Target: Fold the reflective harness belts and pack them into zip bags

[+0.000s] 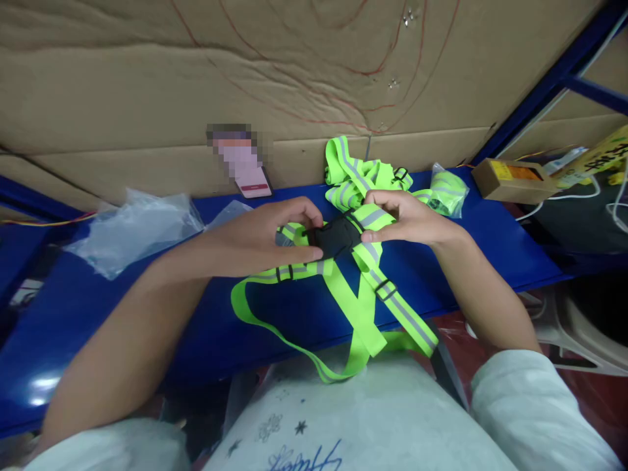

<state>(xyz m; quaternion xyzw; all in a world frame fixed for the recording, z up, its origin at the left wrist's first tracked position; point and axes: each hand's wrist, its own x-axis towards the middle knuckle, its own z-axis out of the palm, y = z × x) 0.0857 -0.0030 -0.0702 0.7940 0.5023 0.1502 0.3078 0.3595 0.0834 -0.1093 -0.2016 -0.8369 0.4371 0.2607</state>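
A black plastic buckle [338, 237] joins neon green straps with grey reflective stripes [409, 314]. My left hand [289, 235] is closed on the buckle's left end, thumb below and fingers above. On the other side, my right hand [400, 216] pinches the green strap at the buckle's right end. Loops of the strap hang over the table's front edge towards my lap, and black sliders sit on them. Behind my right hand lies a heap of similar green straps [350, 173].
Clear plastic bags [140, 229] lie on the blue table [206, 333] at the left. A phone [245, 167] leans on the cardboard wall behind. At the right are a bagged green strap [449, 191] and a small cardboard box [513, 182].
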